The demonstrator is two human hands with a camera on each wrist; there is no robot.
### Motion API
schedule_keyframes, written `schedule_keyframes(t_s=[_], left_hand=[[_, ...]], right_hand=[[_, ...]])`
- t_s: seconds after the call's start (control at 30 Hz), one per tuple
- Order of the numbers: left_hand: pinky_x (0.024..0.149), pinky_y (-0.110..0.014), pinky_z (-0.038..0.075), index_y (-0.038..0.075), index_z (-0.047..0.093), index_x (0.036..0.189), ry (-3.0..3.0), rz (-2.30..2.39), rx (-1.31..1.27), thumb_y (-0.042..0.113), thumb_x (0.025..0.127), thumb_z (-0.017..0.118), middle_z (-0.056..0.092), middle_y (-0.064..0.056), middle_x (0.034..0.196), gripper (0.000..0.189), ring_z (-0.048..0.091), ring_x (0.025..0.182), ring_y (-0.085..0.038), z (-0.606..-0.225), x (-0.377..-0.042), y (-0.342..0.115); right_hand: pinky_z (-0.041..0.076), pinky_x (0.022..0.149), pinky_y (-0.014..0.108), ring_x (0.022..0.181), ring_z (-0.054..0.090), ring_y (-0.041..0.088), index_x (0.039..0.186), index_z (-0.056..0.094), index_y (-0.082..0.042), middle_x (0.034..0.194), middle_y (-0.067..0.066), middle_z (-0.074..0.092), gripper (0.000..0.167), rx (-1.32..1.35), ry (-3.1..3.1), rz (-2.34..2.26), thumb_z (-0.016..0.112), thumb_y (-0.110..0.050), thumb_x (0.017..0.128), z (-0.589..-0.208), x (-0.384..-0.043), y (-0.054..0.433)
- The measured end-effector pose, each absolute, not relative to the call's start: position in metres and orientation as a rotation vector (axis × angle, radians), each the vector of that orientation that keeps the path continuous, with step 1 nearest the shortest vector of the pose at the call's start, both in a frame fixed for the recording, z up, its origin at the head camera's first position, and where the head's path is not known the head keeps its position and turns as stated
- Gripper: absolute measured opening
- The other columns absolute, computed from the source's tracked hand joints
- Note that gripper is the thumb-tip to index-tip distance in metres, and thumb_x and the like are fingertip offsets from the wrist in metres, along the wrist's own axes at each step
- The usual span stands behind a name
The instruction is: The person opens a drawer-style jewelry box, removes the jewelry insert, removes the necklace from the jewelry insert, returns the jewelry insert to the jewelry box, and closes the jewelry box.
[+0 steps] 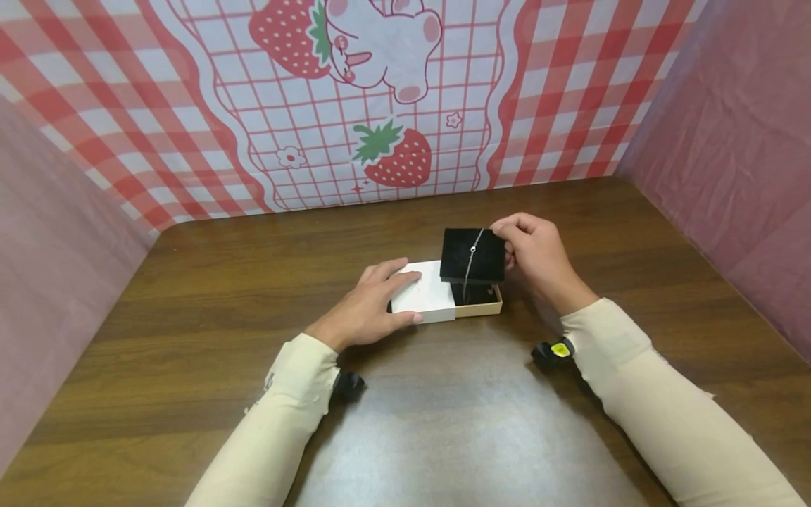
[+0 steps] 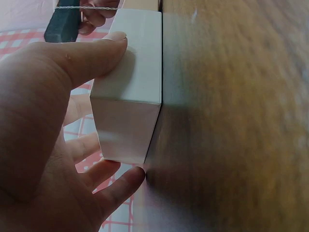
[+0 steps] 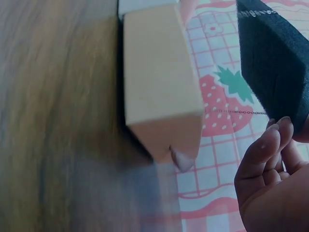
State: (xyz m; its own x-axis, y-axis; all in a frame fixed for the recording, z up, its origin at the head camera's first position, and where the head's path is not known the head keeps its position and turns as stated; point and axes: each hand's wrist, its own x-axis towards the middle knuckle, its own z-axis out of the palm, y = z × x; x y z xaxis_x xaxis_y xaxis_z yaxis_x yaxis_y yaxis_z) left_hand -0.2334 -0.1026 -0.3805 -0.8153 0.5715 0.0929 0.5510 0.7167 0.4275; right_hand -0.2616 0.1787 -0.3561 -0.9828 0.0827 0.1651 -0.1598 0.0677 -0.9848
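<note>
My left hand (image 1: 364, 306) holds the white box sleeve (image 1: 436, 287), its thumb on the near side and its other fingers over the top and far side. From the sleeve's right end a tan box drawer (image 1: 479, 310) sticks out, dark inside. Above that drawer my right hand (image 1: 538, 257) pinches a black jewelry pad (image 1: 457, 255) by its right edge, tilted up. A thin silver chain (image 1: 473, 249) with a small round charm lies across the pad's face. In the right wrist view, more chain (image 3: 241, 112) hangs below the pad, and a ribbon tab (image 3: 182, 159) shows at the drawer's end.
The box lies on a brown wooden table (image 1: 431, 422). A strawberry-print cloth (image 1: 405, 120) hangs along the back edge, and pink cloths (image 1: 728, 162) hang at both sides. Dark wrist devices (image 1: 551, 352) sit at the cuffs of both cream sleeves.
</note>
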Motion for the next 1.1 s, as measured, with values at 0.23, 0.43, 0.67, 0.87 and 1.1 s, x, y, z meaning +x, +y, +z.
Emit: schedule_keyframes(t_s=[0.23, 0.43, 0.67, 0.87, 1.1], left_hand=[[0.11, -0.048, 0.035, 0.02, 0.046, 0.152, 2.868, 0.684, 0.937, 0.04, 0.092, 0.071, 0.028, -0.008, 0.162, 0.068, 0.027, 0.142, -0.027, -0.381, -0.233, -0.102], [0.11, -0.048, 0.034, 0.019, 0.046, 0.152, 2.87, 0.686, 0.945, 0.04, 0.092, 0.071, 0.029, -0.009, 0.162, 0.069, 0.027, 0.143, -0.028, -0.38, -0.233, -0.102], [0.11, -0.048, 0.034, 0.019, 0.045, 0.152, 2.866, 0.686, 0.93, 0.041, 0.092, 0.071, 0.028, -0.009, 0.162, 0.069, 0.026, 0.143, -0.027, -0.38, -0.232, -0.102], [0.11, -0.048, 0.034, 0.02, 0.045, 0.152, 2.867, 0.683, 0.934, 0.041, 0.092, 0.071, 0.028, -0.009, 0.162, 0.069, 0.027, 0.143, -0.027, -0.38, -0.233, -0.103], [0.11, -0.048, 0.034, 0.02, 0.046, 0.152, 2.87, 0.682, 0.94, 0.041, 0.092, 0.071, 0.028, -0.009, 0.162, 0.068, 0.027, 0.142, -0.028, -0.38, -0.233, -0.102]], right_hand=[[0.044, 0.047, 0.022, 0.052, 0.046, 0.01, 0.084, 0.071, -0.008, 0.06, 0.0, 0.049, 0.015, 0.054, -2.029, 2.192, 0.063, -0.006, 0.095, -0.353, -0.259, 0.175], [0.045, 0.05, 0.022, 0.054, 0.046, 0.011, 0.086, 0.072, -0.007, 0.063, 0.0, 0.052, 0.015, 0.062, -2.003, 2.215, 0.061, -0.007, 0.096, -0.351, -0.257, 0.177], [0.046, 0.051, 0.021, 0.057, 0.047, 0.011, 0.089, 0.072, -0.009, 0.065, 0.0, 0.052, 0.015, 0.083, -2.031, 2.17, 0.061, -0.009, 0.097, -0.347, -0.256, 0.177], [0.047, 0.052, 0.022, 0.057, 0.048, 0.011, 0.09, 0.073, -0.008, 0.065, 0.001, 0.054, 0.015, 0.089, -2.013, 2.192, 0.061, -0.01, 0.098, -0.344, -0.254, 0.176], [0.049, 0.055, 0.021, 0.06, 0.052, 0.012, 0.095, 0.072, -0.006, 0.072, 0.002, 0.057, 0.013, 0.103, -2.006, 2.21, 0.062, -0.013, 0.099, -0.34, -0.251, 0.176]])
